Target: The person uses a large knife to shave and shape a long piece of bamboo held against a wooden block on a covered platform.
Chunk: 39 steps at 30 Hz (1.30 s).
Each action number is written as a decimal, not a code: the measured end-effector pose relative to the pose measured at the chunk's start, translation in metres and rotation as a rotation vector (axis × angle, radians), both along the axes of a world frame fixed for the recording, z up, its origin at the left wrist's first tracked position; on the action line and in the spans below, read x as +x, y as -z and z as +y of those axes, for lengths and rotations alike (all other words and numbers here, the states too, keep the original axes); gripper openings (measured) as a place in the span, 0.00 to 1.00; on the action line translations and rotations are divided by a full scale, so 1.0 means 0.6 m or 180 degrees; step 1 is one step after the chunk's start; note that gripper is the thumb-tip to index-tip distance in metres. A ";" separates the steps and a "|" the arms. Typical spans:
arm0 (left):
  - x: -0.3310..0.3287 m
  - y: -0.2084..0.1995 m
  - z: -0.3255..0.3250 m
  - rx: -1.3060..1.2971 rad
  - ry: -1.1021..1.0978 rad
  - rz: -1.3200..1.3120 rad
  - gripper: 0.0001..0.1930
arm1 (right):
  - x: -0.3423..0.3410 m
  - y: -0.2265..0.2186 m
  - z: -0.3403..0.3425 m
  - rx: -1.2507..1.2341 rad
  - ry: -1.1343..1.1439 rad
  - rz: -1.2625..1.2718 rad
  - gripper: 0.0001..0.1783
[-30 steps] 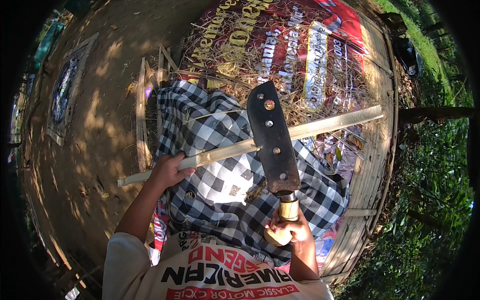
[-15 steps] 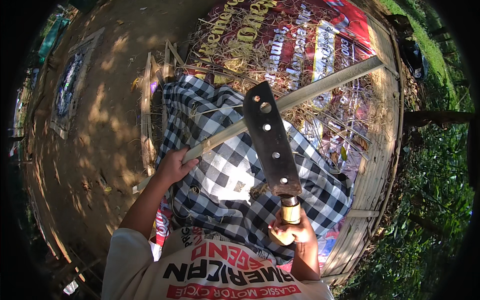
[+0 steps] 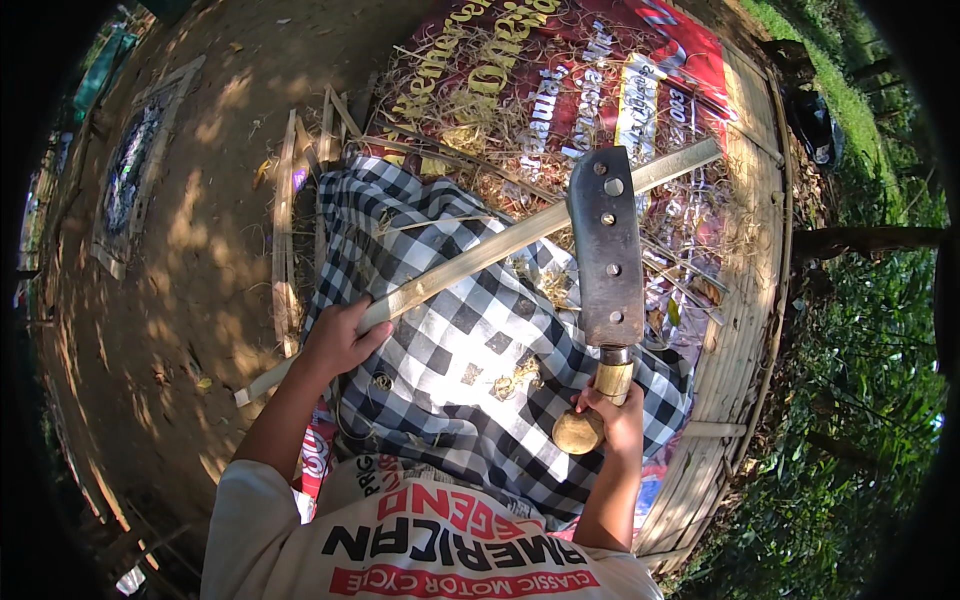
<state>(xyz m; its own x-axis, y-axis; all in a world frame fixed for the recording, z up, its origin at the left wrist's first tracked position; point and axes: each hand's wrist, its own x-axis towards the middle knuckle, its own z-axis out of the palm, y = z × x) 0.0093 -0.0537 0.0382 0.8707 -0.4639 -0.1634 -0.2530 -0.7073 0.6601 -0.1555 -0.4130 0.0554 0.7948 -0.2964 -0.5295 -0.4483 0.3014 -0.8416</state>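
The bamboo strip (image 3: 470,260) runs out from the person's left hand (image 3: 340,340) on a long slant, its short end at the near left and its long free end at the far right. The left hand clasps it close to the near end, thumb along the upper face, and is the nearer hand to it. The right hand (image 3: 622,410) grips the broad-bladed knife (image 3: 612,245) by its wooden handle, round knob toward the near side. The blade points away, almost straight, and crosses in front of the strip toward its far end; whether the two touch cannot be told. Under the strip lies a black-and-white checked cloth (image 3: 455,355), with a shavings-strewn banner (image 3: 690,50) beyond.

Compared with half a second ago, the knife has shifted right and farther out, its blade swung from a leftward lean to nearly straight, so the crossing sits closer to the strip's far end. That end now stops less far to the right, while the short end shows farther left.
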 end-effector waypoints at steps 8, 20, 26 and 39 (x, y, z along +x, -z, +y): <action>-0.007 -0.013 -0.017 0.0259 0.0075 -0.0113 0.22 | 0.002 0.000 0.022 -0.0400 0.0233 -0.0230 0.10; 0.000 0.000 -0.012 0.0533 0.0190 -0.0147 0.27 | 0.023 0.012 0.034 -0.0152 -0.0398 0.0032 0.06; 0.007 0.009 -0.016 0.0408 0.0264 -0.0232 0.28 | 0.009 0.028 0.071 -0.0104 -0.1133 0.0366 0.06; 0.000 0.016 -0.014 0.0451 0.0141 -0.0352 0.26 | 0.033 0.023 0.068 -0.0171 -0.0544 0.0197 0.06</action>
